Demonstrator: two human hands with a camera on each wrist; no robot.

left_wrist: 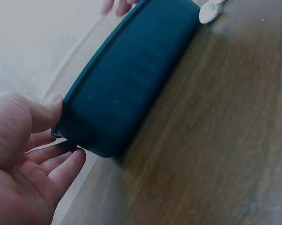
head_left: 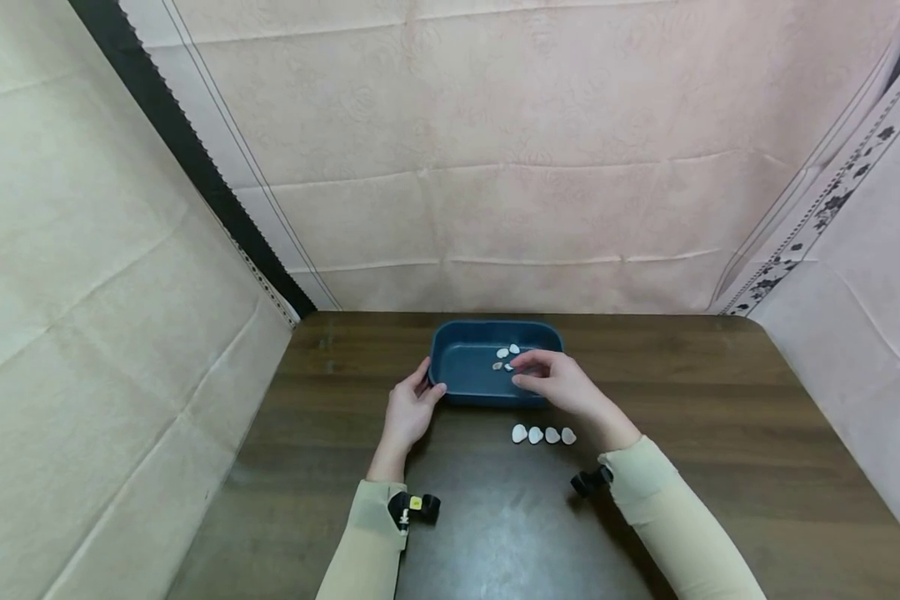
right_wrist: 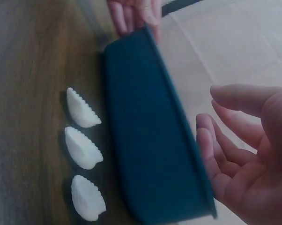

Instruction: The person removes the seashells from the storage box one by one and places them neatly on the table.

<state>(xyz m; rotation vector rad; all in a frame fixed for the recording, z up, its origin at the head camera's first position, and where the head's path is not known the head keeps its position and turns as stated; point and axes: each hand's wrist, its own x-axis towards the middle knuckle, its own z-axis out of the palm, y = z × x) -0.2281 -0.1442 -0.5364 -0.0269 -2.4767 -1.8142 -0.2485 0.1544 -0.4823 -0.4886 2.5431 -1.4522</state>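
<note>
A dark blue rectangular tray (head_left: pixel 461 379) with raised walls stands on the table, several small shells (head_left: pixel 502 353) lying inside. At its left end my left hand (head_left: pixel 411 408) grips the wall, the thumb (left_wrist: pixel 52 108) against the rim and the fingers round the corner. My right hand (head_left: pixel 558 382) hovers over the tray's right part, fingertips close to a small shell (head_left: pixel 508 367). Thumb and fingers are bent and apart in the right wrist view, and I see nothing between them. In front of the tray, several white ribbed shells (head_left: pixel 536 435) lie in a row.
The brown wooden table (head_left: pixel 330 467) reaches to a pale cloth backdrop (head_left: pixel 495 208) behind the tray. Similar cloth hangs on the left and right sides. Each wrist wears a small black camera, such as the left camera (head_left: pixel 427 508).
</note>
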